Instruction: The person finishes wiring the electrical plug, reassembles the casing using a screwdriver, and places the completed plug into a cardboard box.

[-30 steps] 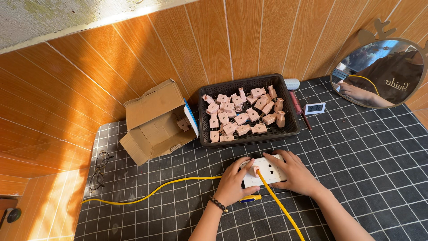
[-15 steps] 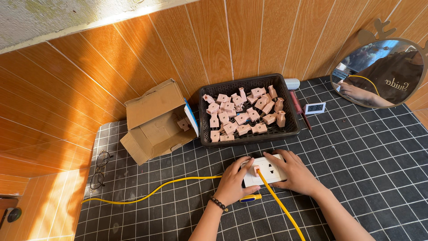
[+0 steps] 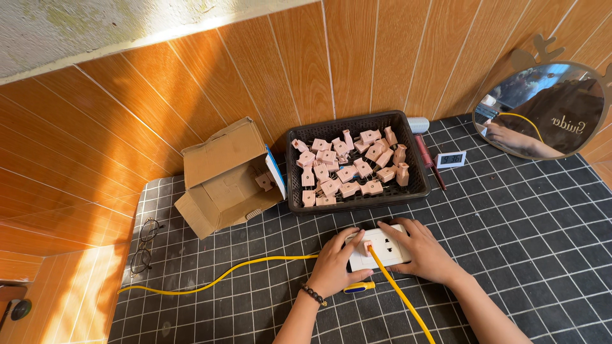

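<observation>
Black gridded mat (image 3: 523, 210) against orange tiled wall. White socket plate (image 3: 382, 250) is being gripped by left hand (image 3: 336, 262) and right hand (image 3: 422, 251); black tray (image 3: 290, 172) of pink parts lying at 12 o'clock.

Bright, warm daylight, hard-edged. Sun patches fall on the wood wall (image 3: 210, 76) at upper left and lower left, with diagonal shadow bands between. The floor (image 3: 523, 210) is evenly lit, with mild sheen on the tiles. The box (image 3: 223, 178) is shaded inside. Soft shadows lie under the hands. The mirror (image 3: 542, 111) shows a dim reflection, no strong glare. Sharp centre, no motion blur. Wide-angle bending at the edges; corners slightly soft.
</observation>
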